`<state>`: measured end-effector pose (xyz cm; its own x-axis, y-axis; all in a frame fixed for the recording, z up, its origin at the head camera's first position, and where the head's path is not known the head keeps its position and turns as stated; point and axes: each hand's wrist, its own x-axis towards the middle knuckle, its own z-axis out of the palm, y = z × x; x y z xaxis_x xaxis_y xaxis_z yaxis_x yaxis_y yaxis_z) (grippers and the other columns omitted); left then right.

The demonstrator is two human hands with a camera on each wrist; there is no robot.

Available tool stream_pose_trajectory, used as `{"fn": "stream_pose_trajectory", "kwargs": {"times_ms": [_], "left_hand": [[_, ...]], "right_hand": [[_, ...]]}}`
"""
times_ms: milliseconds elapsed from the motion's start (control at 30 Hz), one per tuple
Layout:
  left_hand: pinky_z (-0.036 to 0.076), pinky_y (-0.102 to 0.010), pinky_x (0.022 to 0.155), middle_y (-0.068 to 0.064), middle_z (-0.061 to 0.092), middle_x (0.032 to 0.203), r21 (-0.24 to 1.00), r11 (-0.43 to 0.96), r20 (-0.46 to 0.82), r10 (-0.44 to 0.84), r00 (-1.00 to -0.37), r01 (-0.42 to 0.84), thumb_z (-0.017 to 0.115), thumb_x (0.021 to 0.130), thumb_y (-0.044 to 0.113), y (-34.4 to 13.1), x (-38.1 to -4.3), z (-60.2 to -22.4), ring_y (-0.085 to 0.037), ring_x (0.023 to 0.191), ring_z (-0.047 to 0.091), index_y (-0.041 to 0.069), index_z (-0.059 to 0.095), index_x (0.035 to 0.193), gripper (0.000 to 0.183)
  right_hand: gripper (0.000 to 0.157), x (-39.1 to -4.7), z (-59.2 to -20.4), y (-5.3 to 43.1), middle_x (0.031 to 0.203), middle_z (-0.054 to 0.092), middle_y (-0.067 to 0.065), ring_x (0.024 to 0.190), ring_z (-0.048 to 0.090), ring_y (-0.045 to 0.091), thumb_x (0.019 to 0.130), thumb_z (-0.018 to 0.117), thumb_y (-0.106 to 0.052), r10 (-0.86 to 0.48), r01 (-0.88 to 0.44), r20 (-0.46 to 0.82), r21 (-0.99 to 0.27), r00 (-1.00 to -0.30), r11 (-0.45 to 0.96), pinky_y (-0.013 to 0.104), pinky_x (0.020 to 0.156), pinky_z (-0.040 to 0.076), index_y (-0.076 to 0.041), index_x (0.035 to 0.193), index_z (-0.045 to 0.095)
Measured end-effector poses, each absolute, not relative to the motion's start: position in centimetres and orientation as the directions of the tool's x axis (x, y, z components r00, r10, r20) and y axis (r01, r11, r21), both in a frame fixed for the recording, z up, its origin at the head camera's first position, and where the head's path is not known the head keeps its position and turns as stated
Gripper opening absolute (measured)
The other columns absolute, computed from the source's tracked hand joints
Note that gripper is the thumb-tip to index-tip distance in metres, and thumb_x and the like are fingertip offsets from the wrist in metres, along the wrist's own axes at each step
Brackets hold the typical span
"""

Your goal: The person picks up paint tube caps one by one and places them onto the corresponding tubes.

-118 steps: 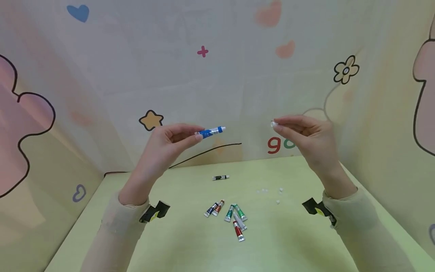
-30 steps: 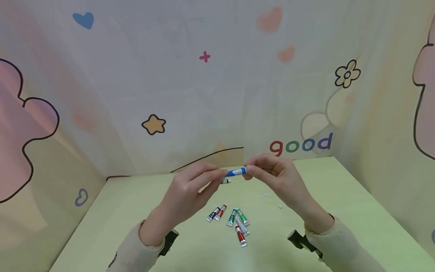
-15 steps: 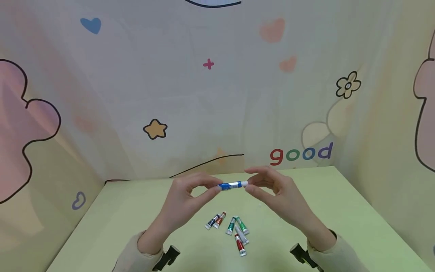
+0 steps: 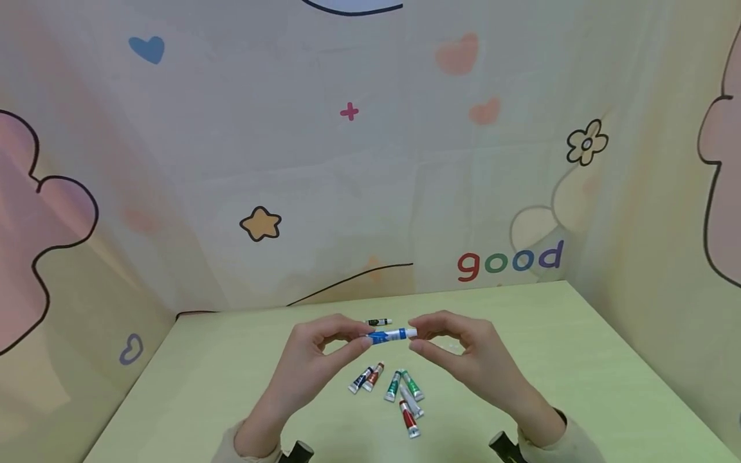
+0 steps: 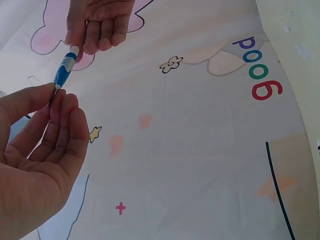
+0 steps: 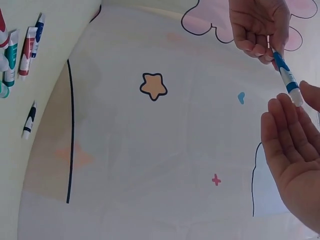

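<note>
My left hand (image 4: 321, 354) pinches the crimped end of a small blue paint tube (image 4: 388, 335) between thumb and fingertips, holding it nearly level above the table. A white cap (image 4: 411, 332) sits on the tube's right end. My right hand (image 4: 463, 347) is at that end, thumb and fingers spread on either side of the cap with a slight gap showing. In the right wrist view, the cap (image 6: 296, 97) lies between straight fingers and the thumb. From the left wrist view, the blue tube (image 5: 65, 69) spans the space between both hands.
On the pale table (image 4: 231, 373) lie several paint tubes: dark blue (image 4: 361, 379), orange-brown (image 4: 374, 376), dark green (image 4: 393, 386), light green (image 4: 413, 384), silver-white (image 4: 411, 401) and red (image 4: 409, 419). A black tube (image 4: 379, 322) lies farther back. Small white bits (image 4: 453, 346) show behind the right hand.
Earlier the hands were apart, the right pinching a small white cap. They came together, the cap is now on the tube, and both hands have lowered. The right fingers have loosened around it.
</note>
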<state>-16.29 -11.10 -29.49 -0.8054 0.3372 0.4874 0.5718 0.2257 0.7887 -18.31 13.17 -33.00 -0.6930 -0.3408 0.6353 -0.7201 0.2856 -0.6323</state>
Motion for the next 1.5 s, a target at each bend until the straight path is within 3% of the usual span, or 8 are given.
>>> {"fn": "stream_pose_trajectory", "kwargs": {"times_ms": [200,500,700,867,1133,1333,1467,1500], "left_hand": [[0.049,-0.035,0.081,0.003,0.068,0.087,0.817,0.207,0.448,0.358,-0.819,0.538,0.067,0.086,0.013,-10.9,-16.2,-30.3,-0.018,0.083,0.062,0.01,0.071,0.096,0.011],[0.049,-0.033,0.082,0.003,0.068,0.087,0.848,0.221,0.396,0.341,-0.853,0.482,0.067,0.086,0.011,-10.5,-15.6,-31.0,-0.016,0.082,0.062,0.01,0.071,0.096,0.011],[0.05,-0.032,0.076,0.007,0.067,0.086,0.764,0.255,0.501,0.346,-0.793,0.593,0.068,0.085,0.011,-9.9,-15.2,-31.7,-0.012,0.079,0.062,0.013,0.072,0.097,0.012],[0.051,-0.03,0.073,0.009,0.067,0.088,0.692,0.271,0.581,0.342,-0.739,0.669,0.068,0.084,0.01,-9.7,-15.4,-31.9,-0.009,0.077,0.062,0.013,0.072,0.098,0.015],[0.051,-0.032,0.075,0.007,0.067,0.086,0.754,0.258,0.517,0.335,-0.788,0.605,0.067,0.085,0.011,-9.7,-15.5,-31.1,-0.012,0.076,0.062,0.012,0.072,0.098,0.013],[0.049,-0.035,0.082,0.004,0.068,0.088,0.857,0.2,0.393,0.344,-0.853,0.475,0.067,0.086,0.021,-10.3,-16.5,-32.1,-0.017,0.082,0.063,0.014,0.071,0.099,0.016],[0.05,-0.035,0.079,-0.003,0.068,0.092,0.931,0.138,0.28,0.316,-0.906,0.336,0.07,0.083,0.031,-11.1,-17.3,-33.1,-0.022,0.084,0.063,0.016,0.072,0.099,0.023],[0.051,-0.035,0.078,-0.005,0.067,0.093,0.943,0.125,0.258,0.313,-0.914,0.308,0.071,0.082,0.031,-11.2,-17.3,-33.0,-0.024,0.084,0.063,0.015,0.072,0.1,0.024]], "right_hand": [[0.016,-18.2,-33.6,13.4,0.091,0.067,-0.015,0.081,0.061,0.007,0.085,0.068,-0.026,-0.35,-0.716,0.625,-0.612,-0.698,0.336,0.03,0.071,0.051,-0.025,0.1,0.068],[0.007,-17.6,-34.8,12.9,0.079,0.065,-0.014,0.073,0.061,0.007,0.089,0.063,-0.018,-0.339,-0.696,0.608,-0.64,-0.718,0.327,0.028,0.065,0.05,-0.024,0.089,0.067],[0.025,-17.6,-35.4,12.4,0.064,0.055,-0.013,0.06,0.052,0.01,0.096,0.053,-0.017,-0.312,-0.637,0.555,-0.687,-0.771,0.35,0.025,0.053,0.042,-0.023,0.072,0.059],[0.035,-17.9,-35.5,12.1,0.055,0.052,-0.007,0.052,0.051,0.014,0.098,0.048,-0.016,-0.315,-0.587,0.503,-0.757,-0.805,0.289,0.025,0.048,0.041,-0.018,0.064,0.055],[0.04,-18.3,-35.1,12.0,0.053,0.051,-0.004,0.052,0.052,0.014,0.1,0.044,-0.019,-0.307,-0.556,0.475,-0.782,-0.825,0.282,0.027,0.048,0.042,-0.015,0.06,0.053],[0.038,-18.4,-34.6,12.6,0.063,0.056,-0.002,0.061,0.057,0.016,0.103,0.035,-0.021,-0.3,-0.542,0.463,-0.785,-0.834,0.299,0.031,0.06,0.047,-0.014,0.076,0.061],[0.01,-18.5,-34.2,13.2,0.091,0.06,-0.007,0.078,0.058,0.011,0.095,0.055,-0.018,-0.327,-0.658,0.573,-0.682,-0.752,0.319,0.03,0.07,0.051,-0.021,0.099,0.064],[0.015,-18.4,-34.0,13.4,0.099,0.059,-0.008,0.083,0.058,0.011,0.091,0.062,-0.017,-0.329,-0.694,0.611,-0.644,-0.72,0.323,0.03,0.07,0.051,-0.022,0.105,0.064]]}}
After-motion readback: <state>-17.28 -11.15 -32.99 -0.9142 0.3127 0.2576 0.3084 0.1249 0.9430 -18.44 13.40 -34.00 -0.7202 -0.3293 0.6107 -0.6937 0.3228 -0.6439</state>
